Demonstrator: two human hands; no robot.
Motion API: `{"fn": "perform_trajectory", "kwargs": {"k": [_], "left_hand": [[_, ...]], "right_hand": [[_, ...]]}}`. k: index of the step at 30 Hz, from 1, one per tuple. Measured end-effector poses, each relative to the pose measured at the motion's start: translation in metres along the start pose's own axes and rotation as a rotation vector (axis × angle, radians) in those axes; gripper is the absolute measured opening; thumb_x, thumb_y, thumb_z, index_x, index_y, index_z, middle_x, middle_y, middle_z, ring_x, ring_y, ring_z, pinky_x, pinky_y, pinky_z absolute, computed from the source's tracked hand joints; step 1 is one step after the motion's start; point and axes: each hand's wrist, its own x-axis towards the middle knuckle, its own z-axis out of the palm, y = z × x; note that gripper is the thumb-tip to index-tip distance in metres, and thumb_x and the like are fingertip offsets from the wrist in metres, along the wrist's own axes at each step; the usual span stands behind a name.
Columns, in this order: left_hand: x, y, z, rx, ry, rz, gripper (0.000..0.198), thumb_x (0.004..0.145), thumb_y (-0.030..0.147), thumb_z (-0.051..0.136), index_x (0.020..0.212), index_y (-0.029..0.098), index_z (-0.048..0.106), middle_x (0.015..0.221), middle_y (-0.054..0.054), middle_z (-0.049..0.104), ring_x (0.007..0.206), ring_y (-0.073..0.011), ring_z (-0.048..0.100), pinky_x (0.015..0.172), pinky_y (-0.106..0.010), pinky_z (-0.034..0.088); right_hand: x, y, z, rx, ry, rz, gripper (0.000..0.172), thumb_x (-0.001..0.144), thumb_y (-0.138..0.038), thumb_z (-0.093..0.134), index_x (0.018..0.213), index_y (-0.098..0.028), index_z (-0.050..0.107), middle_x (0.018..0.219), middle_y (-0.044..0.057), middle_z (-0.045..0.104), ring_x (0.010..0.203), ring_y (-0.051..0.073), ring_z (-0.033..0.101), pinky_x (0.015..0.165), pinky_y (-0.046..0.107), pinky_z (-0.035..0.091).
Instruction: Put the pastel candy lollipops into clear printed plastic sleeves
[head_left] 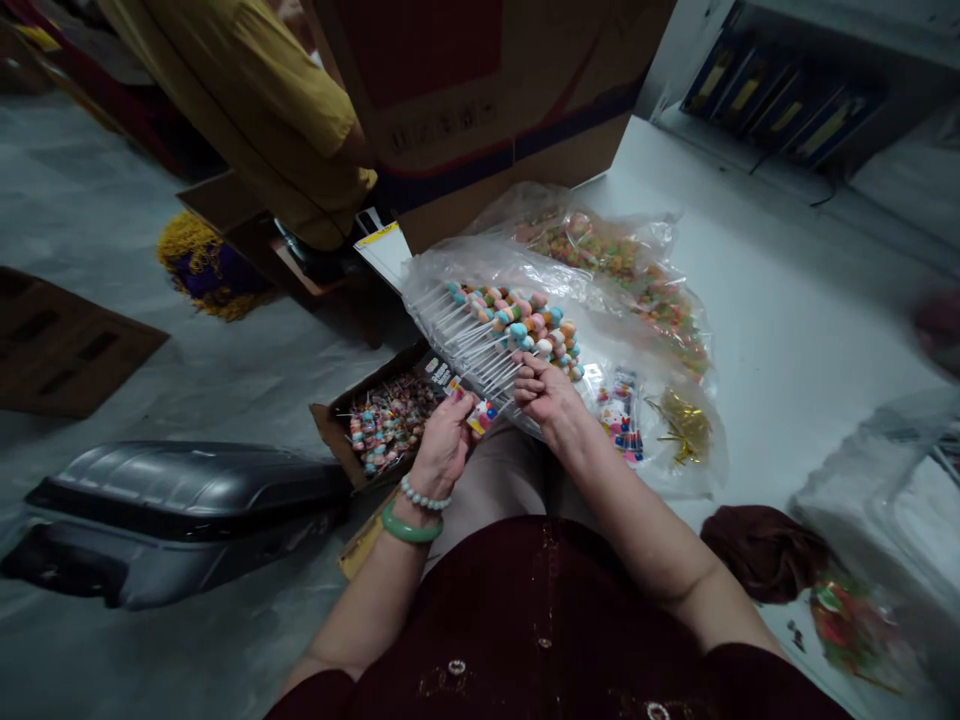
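Pinched in my left hand (444,440) is a small printed packet (484,414) with a yellow, white and red design. My right hand (546,398) is closed, its fingertips right at the white sticks of the candy skewers; whatever it grips is hidden behind the fingers. Pastel candy skewers (517,318) in blue, pink, orange and white lie in a row on clear plastic, sticks toward me. More printed packets (622,420) lie right of my right hand, beside a heap of gold twist ties (686,425).
Below left, an open cardboard box (330,440) holds many wrapped candy skewers. A clear bag (615,250) of colourful sweets lies behind. A large carton (510,120) stands at the back, a grey suitcase (195,500) at left. A person in a yellow shirt (292,80) is nearby.
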Motion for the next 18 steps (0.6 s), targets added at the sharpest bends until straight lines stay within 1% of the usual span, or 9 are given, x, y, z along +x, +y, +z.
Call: {"fn": "perform_trajectory", "kwargs": {"k": [2,5,8,10,12,13,15,18], "left_hand": [[-0.002,0.004,-0.001,0.008,-0.024,-0.018,0.018,0.065,0.018,0.07,0.074,0.017,0.054,0.063,0.005,0.058,0.047,-0.0066,0.05,0.043,-0.019,0.039],[-0.007,0.006,0.001,0.071,-0.112,-0.025,0.015,0.067,0.017,0.068,0.077,0.016,0.056,0.065,0.002,0.062,0.049,-0.0087,0.055,0.048,-0.021,0.046],[-0.015,0.0,0.009,0.116,-0.213,-0.046,0.022,0.07,0.022,0.071,0.086,0.016,0.058,0.069,0.0,0.066,0.055,-0.0133,0.064,0.054,-0.024,0.05],[-0.02,-0.009,0.018,0.125,-0.278,-0.086,0.026,0.07,0.025,0.074,0.088,0.015,0.059,0.072,-0.002,0.069,0.058,-0.0157,0.067,0.056,-0.025,0.052],[-0.025,-0.019,0.027,0.147,-0.326,-0.134,0.028,0.07,0.029,0.076,0.087,0.014,0.061,0.072,-0.005,0.07,0.059,-0.0174,0.068,0.058,-0.028,0.053],[-0.027,-0.024,0.031,0.164,-0.343,-0.155,0.029,0.07,0.031,0.077,0.087,0.013,0.063,0.07,-0.005,0.07,0.06,-0.0183,0.068,0.06,-0.029,0.054],[-0.029,-0.035,0.04,0.199,-0.355,-0.156,0.03,0.069,0.035,0.079,0.082,0.012,0.065,0.069,-0.006,0.07,0.062,-0.0186,0.068,0.063,-0.031,0.055],[-0.031,-0.052,0.054,0.245,-0.324,-0.066,0.03,0.065,0.037,0.082,0.071,0.011,0.067,0.066,-0.005,0.068,0.06,-0.0129,0.064,0.061,-0.025,0.051]], "right_hand": [[-0.007,0.005,-0.006,-0.065,0.037,-0.095,0.013,0.085,-0.021,0.058,0.075,-0.018,0.051,0.045,-0.012,0.035,0.033,0.002,0.021,0.035,0.014,0.013],[-0.027,0.02,-0.027,-0.259,0.093,-0.285,0.02,0.071,-0.027,0.071,0.07,-0.017,0.054,0.05,-0.008,0.045,0.039,0.003,0.033,0.038,0.015,0.019],[-0.053,0.034,-0.059,-0.495,0.113,-0.447,0.025,0.068,-0.034,0.073,0.062,-0.017,0.055,0.054,-0.005,0.05,0.048,0.006,0.042,0.046,0.018,0.032],[-0.07,0.042,-0.085,-0.595,0.136,-0.485,0.027,0.07,-0.04,0.072,0.064,-0.017,0.059,0.058,-0.003,0.055,0.054,0.009,0.049,0.052,0.021,0.039],[-0.086,0.049,-0.112,-0.609,0.171,-0.479,0.027,0.072,-0.044,0.07,0.074,-0.018,0.064,0.063,-0.001,0.06,0.058,0.012,0.055,0.057,0.025,0.044],[-0.093,0.053,-0.126,-0.593,0.192,-0.481,0.028,0.073,-0.045,0.07,0.08,-0.018,0.066,0.064,-0.001,0.061,0.058,0.012,0.055,0.057,0.025,0.044],[-0.105,0.061,-0.151,-0.553,0.231,-0.51,0.028,0.075,-0.044,0.069,0.087,-0.018,0.068,0.063,-0.002,0.06,0.054,0.011,0.052,0.054,0.024,0.041],[-0.12,0.07,-0.175,-0.497,0.28,-0.579,0.024,0.078,-0.041,0.066,0.085,-0.018,0.069,0.058,-0.004,0.054,0.05,0.008,0.043,0.048,0.022,0.031]]}}
